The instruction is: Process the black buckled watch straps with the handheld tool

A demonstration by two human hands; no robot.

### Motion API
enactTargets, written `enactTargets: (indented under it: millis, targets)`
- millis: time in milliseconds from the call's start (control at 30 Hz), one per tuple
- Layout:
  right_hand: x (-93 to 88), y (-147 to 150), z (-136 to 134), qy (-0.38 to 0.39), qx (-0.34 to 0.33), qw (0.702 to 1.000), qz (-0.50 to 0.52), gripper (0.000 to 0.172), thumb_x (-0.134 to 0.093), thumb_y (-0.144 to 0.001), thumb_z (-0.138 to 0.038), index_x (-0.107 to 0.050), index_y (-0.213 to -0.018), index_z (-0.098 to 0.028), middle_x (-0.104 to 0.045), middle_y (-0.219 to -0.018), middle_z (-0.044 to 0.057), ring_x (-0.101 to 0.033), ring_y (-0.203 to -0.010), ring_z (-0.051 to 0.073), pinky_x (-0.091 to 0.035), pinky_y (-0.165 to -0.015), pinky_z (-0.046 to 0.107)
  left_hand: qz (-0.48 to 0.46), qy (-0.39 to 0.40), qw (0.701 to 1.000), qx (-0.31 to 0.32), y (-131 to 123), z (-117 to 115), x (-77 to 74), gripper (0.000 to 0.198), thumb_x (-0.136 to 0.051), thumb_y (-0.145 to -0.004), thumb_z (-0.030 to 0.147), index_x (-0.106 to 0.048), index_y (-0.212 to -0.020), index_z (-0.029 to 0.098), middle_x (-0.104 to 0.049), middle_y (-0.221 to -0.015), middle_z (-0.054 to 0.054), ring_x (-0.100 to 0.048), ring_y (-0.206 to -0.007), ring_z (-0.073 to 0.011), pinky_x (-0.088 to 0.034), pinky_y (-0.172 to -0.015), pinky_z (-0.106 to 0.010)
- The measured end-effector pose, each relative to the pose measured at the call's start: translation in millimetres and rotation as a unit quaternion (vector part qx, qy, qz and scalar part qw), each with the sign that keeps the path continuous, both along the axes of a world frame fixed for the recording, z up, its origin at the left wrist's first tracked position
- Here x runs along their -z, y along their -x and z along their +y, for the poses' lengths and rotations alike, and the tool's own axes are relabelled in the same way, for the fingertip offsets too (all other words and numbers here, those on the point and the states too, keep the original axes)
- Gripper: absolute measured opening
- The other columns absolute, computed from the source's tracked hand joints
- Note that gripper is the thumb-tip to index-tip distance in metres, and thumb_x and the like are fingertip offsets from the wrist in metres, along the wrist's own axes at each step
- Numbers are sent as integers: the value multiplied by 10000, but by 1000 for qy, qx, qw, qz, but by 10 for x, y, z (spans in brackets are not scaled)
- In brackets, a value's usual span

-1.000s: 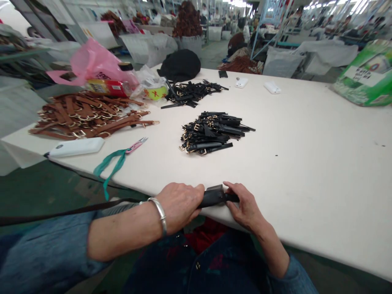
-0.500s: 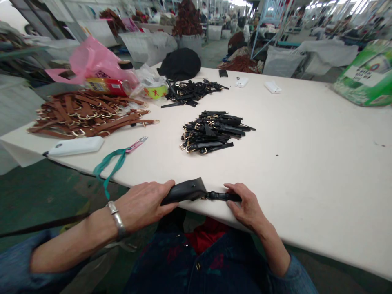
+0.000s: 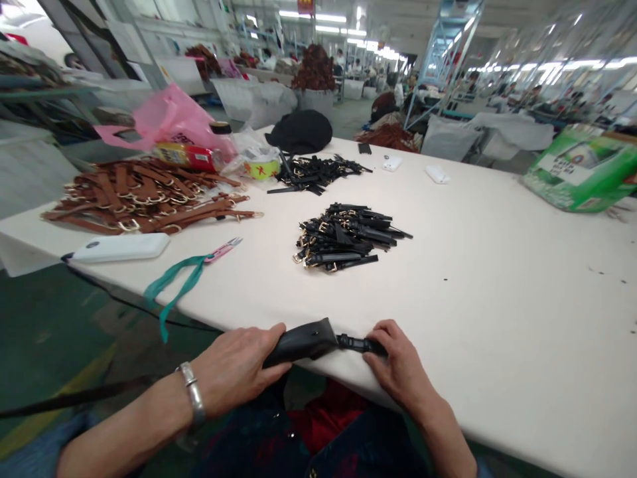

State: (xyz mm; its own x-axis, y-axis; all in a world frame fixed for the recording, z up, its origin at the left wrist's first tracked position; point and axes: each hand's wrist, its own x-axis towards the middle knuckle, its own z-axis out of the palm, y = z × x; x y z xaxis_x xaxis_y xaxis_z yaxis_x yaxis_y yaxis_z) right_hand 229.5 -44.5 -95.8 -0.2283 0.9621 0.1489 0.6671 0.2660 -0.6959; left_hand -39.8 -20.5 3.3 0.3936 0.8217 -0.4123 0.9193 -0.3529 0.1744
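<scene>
At the table's near edge my left hand [image 3: 237, 372], a silver bangle on its wrist, is closed on the wide end of a black leather strap piece [image 3: 304, 341]. My right hand [image 3: 398, 366] pinches the narrow buckled end of the same piece against the white table [image 3: 497, 279]. A long dark strap trails left from my left hand, off the table. A heap of black buckled straps [image 3: 348, 236] lies just beyond my hands.
Brown straps with gold rings [image 3: 144, 198] are piled at the left, with a white power bank [image 3: 119, 247] and pink snips on a green ribbon [image 3: 192, 272] near them. More black straps [image 3: 316, 174], a pink bag [image 3: 172, 121] and a green box [image 3: 580, 169] stand farther back.
My left hand slid left along the strap, uncovering the wide black leather end. The view then tilted up a little. My right hand stayed on the narrow end.
</scene>
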Motion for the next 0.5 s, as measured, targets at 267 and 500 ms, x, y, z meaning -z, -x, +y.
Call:
enactTargets:
  millis: [267,500]
  targets:
    - [-73,218,45,9,-7,997,-79,127,-541,-779,-165,-550,-894,-218,-537,-855,40,-464,-846,205,-388,-755,348,-36,13,998,-45,55,2,113,335,-427,-775,407,-526,-1034,220,-649,-875,-84,-604,-854,-241,-441,-743,-332]
    - [-94,230,101,49,-43,994,-82,148,-514,-804,-185,-561,-938,-224,-540,-880,25,-508,-827,162,-394,-738,265,-78,19,995,-64,117,-12,237,416,-427,-772,422,-505,-1116,202,-636,-950,-102,-579,-906,-262,-422,-797,-376]
